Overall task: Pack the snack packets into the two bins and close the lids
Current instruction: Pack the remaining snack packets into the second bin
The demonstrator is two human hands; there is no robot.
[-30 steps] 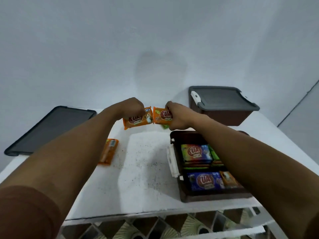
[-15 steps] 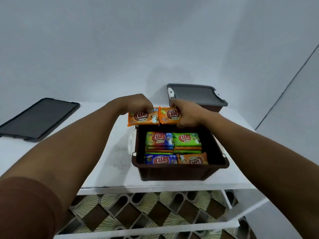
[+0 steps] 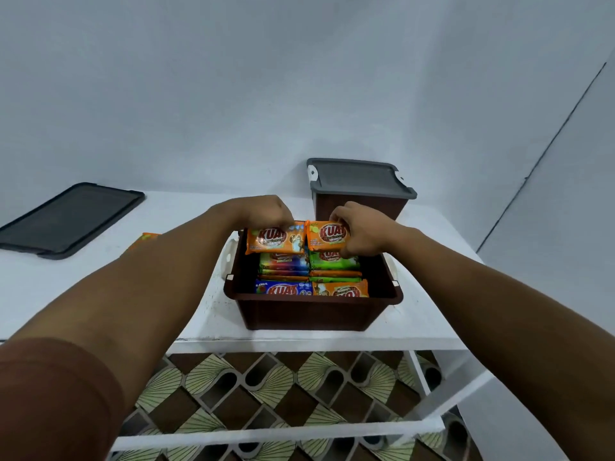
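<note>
Pinching orange packets (image 3: pixel 276 241), left hand (image 3: pixel 263 211) and right hand (image 3: pixel 363 230) hang above the open bin (image 3: pixel 306 315), lidded bin (image 3: pixel 359 180) just behind.

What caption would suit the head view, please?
Left hand holds one orange packet, right hand another, over the open bin; lidded bin behind.

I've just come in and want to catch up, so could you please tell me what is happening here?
A person's left hand holds an orange packet and the right hand holds a second orange packet, both over the far end of the open brown bin, already partly filled. The second bin behind it has its grey lid on. A loose dark lid lies at the left of the table, and a third packet lies beside the left forearm.
</note>
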